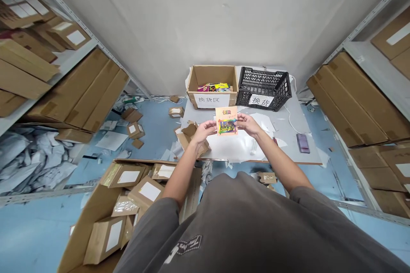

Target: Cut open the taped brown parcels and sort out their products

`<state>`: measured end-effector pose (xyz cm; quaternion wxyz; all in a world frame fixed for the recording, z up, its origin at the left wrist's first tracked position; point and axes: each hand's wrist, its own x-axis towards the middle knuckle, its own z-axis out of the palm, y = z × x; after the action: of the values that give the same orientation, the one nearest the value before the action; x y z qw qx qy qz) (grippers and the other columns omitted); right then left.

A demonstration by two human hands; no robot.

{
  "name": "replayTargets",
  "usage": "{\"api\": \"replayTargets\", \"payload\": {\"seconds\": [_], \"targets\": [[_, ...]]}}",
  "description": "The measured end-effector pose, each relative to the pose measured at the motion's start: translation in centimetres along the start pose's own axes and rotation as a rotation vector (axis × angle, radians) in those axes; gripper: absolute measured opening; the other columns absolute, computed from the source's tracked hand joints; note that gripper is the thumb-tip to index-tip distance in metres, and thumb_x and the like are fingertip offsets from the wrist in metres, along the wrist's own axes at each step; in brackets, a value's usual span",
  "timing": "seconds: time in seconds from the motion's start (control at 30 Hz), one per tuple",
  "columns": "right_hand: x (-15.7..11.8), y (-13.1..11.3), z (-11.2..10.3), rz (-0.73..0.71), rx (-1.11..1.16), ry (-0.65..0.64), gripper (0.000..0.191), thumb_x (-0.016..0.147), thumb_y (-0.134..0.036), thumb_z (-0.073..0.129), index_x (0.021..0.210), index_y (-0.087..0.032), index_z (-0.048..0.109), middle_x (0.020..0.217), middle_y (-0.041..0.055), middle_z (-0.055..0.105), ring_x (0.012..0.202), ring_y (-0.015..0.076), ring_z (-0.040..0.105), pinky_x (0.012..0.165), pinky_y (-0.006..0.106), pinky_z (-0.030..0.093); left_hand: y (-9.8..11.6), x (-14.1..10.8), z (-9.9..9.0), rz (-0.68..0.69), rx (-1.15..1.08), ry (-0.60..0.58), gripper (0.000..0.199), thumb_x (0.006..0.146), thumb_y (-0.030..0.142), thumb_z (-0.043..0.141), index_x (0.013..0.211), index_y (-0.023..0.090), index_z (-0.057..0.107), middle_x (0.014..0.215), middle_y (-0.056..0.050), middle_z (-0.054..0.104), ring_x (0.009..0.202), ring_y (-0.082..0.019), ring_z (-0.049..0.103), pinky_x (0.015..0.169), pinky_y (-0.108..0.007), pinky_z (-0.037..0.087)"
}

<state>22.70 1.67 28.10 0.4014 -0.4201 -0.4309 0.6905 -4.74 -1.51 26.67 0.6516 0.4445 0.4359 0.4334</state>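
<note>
A small peach-coloured card or packet (227,113) with a colourful printed picture is held upright above the table, between both hands. My left hand (205,131) pinches its left edge, and my right hand (248,124) grips the right edge. Behind it stands a cardboard box (211,100) with a handwritten label and colourful packets (221,88) inside. Beside that box, to the right, is a black plastic crate (278,98), also labelled. An opened small carton (188,135) lies on the table near my left hand.
A large carton (86,217) full of small boxes stands at the lower left. Shelves (73,68) with boxes flank both sides. On the white table (288,136) are a purple item (303,143), a white cable and paper scraps.
</note>
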Motion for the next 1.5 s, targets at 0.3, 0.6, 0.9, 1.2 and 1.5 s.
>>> {"api": "replayTargets", "payload": {"seconds": [0.3,0.6,0.9,1.2,1.5], "targets": [[0.1,-1.5,-0.7,0.054,0.056,-0.036,0.062,0.056,-0.030,0.103,0.102,-0.027,0.062,0.094,-0.0043,0.078,0.088,0.0210,0.077,0.077,0.035,0.063,2.2,0.4,0.9,-0.042,-0.034,-0.031,0.059,0.068,0.034,0.097,0.119,0.021,0.069,0.110,-0.004,0.076,0.100,-0.019,0.074,0.094,-0.038,0.062],[-0.7,-1.8,-0.7,0.055,-0.001,-0.150,0.069,0.068,-0.036,0.100,0.123,-0.033,0.058,0.118,0.0009,0.079,0.103,0.0259,0.078,0.077,0.039,0.067,1.4,0.2,0.7,-0.011,0.002,-0.089,0.067,0.077,0.032,0.090,0.137,0.027,0.059,0.106,0.001,0.070,0.097,-0.016,0.071,0.094,-0.036,0.062],[-1.2,-1.1,-0.6,0.049,0.007,-0.151,0.073,0.068,-0.039,0.099,0.126,-0.035,0.055,0.120,0.0014,0.079,0.106,0.0273,0.077,0.077,0.040,0.068,0.4,0.7,0.5,0.007,0.039,-0.085,0.077,0.079,0.032,0.085,0.149,0.029,0.053,0.108,0.000,0.068,0.095,-0.018,0.071,0.092,-0.040,0.062],[-1.1,-0.5,0.0,0.019,0.000,-0.036,0.070,0.067,-0.038,0.095,0.125,-0.036,0.055,0.112,-0.0017,0.076,0.100,0.0237,0.074,0.073,0.034,0.065,-0.3,-0.8,5.8,0.359,0.599,0.212,0.061,0.083,0.030,0.086,0.141,0.026,0.067,0.139,-0.012,0.065,0.128,-0.031,0.062,0.109,-0.046,0.054],[-2.1,0.8,3.5,-0.165,-0.053,-0.020,0.065,0.067,-0.037,0.093,0.124,-0.036,0.060,0.124,0.0020,0.065,0.107,0.0226,0.067,0.082,0.037,0.067,-1.7,-1.2,8.7,0.340,0.375,0.215,0.071,0.094,0.034,0.072,0.161,0.028,0.050,0.158,-0.014,0.055,0.143,-0.033,0.055,0.112,-0.045,0.054]]}}
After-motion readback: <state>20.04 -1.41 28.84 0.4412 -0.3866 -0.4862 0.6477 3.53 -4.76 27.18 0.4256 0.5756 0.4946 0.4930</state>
